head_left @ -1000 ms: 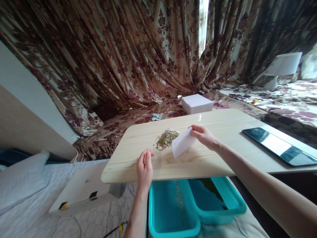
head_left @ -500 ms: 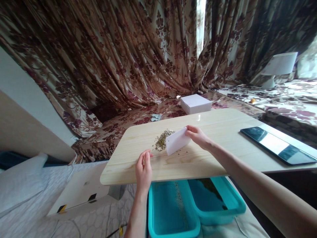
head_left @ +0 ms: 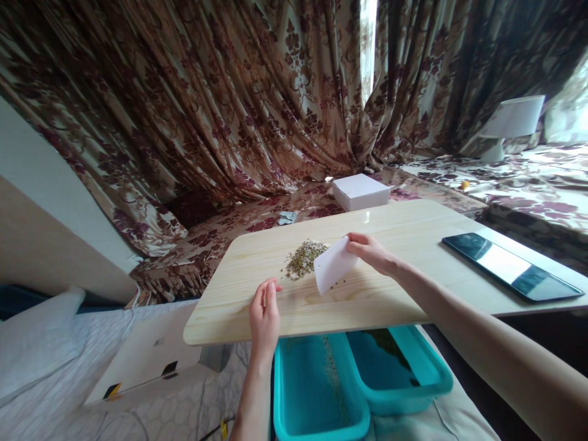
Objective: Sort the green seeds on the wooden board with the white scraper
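A small heap of mixed seeds (head_left: 304, 258) lies on a pale wooden table (head_left: 395, 288). My right hand (head_left: 370, 251) pinches a white card (head_left: 334, 264) whose lower edge stands on the wood just right of the heap. My left hand (head_left: 265, 309) rests at the table's near edge, fingers loosely curled and apart, with nothing in them. A few stray seeds lie by the card.
Two teal bins (head_left: 321, 392) (head_left: 404, 370) sit below the table's front edge, with seeds in them. A dark tablet (head_left: 509, 266) lies on the table's right. A white box (head_left: 361, 191) is behind, a flat cardboard box (head_left: 147, 355) on the bed at left, curtains beyond.
The card swept left against the heap, then drew back slightly right. My left hand has barely shifted.
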Available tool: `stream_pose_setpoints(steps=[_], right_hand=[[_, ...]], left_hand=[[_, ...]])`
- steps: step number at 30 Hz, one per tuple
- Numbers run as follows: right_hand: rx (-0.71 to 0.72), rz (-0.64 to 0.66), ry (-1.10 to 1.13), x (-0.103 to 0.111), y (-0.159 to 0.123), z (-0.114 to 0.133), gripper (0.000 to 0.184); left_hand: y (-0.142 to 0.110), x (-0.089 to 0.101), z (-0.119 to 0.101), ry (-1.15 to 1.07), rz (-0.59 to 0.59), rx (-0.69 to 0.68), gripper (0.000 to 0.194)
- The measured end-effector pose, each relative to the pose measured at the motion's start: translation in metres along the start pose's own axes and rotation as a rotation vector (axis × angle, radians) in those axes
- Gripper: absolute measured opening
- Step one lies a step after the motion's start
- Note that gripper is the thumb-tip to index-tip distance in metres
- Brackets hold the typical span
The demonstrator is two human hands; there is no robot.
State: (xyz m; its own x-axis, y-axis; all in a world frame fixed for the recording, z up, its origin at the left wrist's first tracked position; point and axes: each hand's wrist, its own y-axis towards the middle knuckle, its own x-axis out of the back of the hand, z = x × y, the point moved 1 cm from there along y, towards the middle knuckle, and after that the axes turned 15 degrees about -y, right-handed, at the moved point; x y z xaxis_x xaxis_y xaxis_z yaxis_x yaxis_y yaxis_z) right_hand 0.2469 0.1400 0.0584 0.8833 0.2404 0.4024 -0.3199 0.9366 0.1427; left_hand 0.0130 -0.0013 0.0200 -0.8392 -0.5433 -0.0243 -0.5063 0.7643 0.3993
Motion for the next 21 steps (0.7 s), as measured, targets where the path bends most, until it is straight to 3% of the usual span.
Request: stream_pose_setpoints(steps=[14,21], right_hand=[[-0.063,0.049,-0.032,0.024,-0.018,-0.001,0.01],[-0.047,0.041,-0.031,0.031,-0.045,0.002,0.01]], left_hand=[[0.0,0.0,0.002,-0.006,0.001,-0.01,0.042],[0.0,0.0,0.001,-0.001,-0.003,-0.006,0.043]])
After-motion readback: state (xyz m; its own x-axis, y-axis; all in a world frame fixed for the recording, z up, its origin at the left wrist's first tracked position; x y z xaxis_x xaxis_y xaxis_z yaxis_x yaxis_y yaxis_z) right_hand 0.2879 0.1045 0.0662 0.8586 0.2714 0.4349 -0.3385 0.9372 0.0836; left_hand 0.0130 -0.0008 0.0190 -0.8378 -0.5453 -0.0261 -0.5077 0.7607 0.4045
